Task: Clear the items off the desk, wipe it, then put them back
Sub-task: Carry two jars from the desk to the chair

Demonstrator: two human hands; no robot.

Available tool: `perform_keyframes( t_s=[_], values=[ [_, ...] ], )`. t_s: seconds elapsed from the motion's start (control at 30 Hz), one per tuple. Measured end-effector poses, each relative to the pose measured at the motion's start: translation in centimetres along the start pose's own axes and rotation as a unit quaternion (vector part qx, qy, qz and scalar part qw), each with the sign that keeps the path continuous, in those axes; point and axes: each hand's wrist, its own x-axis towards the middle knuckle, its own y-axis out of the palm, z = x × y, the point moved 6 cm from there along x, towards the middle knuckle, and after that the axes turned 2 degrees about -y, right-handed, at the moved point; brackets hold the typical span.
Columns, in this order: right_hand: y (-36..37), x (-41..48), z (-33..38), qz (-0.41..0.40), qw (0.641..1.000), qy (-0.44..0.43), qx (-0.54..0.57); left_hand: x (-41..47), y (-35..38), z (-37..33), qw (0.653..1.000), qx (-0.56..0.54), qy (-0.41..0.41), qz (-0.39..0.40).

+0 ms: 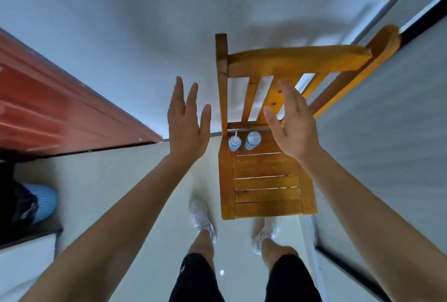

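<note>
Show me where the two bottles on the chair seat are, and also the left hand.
Bottle with pump (234, 143), head view: on its top, seen from above.
Second bottle (252, 140), head view: on its cap end.
Left hand (187, 129), head view: on the palm, fingers spread.

A pale tiled floor fills the lower middle of the frame. A white wall spans the top. A reddish-brown wooden door slants across the left, and an orange slatted wooden chair stands right of centre.
</note>
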Motion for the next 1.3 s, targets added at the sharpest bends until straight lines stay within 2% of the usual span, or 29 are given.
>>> perform_keyframes(
  t_s=[0.07, 0.2, 0.3, 0.5, 0.7, 0.9, 1.0, 1.13, 1.3],
  values=[
    [-5.4, 1.9, 4.6, -0.045, 0.998, -0.050, 0.003, 1.4, -6.8, -3.2, 0.998, 0.029, 0.045, -0.042],
    [-13.0, 6.0, 13.0, -0.083, 0.986, -0.139, 0.034, 3.3, -19.1, -7.9, 0.980, 0.070, 0.125, -0.135],
    [-15.6, 7.9, 19.1, -0.110, 0.970, -0.207, 0.068, 1.2, -27.0, -10.0, 0.960, 0.143, 0.128, -0.203],
    [-14.1, 4.6, 32.6, -0.063, 0.915, -0.357, 0.177, -14.3, -37.2, -8.9, 0.918, 0.257, -0.062, -0.295],
    [-11.6, -7.6, 46.8, 0.018, 0.818, -0.502, 0.279, -33.3, -46.0, -6.4, 0.830, 0.337, -0.248, -0.368],
    [-9.9, -22.2, 60.2, 0.080, 0.717, -0.611, 0.327, -52.1, -51.6, -4.2, 0.743, 0.365, -0.381, -0.411],
    [-8.3, -29.3, 67.3, 0.110, 0.687, -0.642, 0.322, -59.8, -54.8, -2.4, 0.707, 0.355, -0.429, -0.437],
    [-6.9, -38.0, 76.1, 0.146, 0.663, -0.656, 0.330, -67.4, -59.7, 0.0, 0.685, 0.352, -0.460, -0.442],
    [-4.7, -45.2, 83.0, 0.176, 0.627, -0.685, 0.327, -73.3, -64.6, 3.5, 0.665, 0.339, -0.484, -0.457]
  ],
)
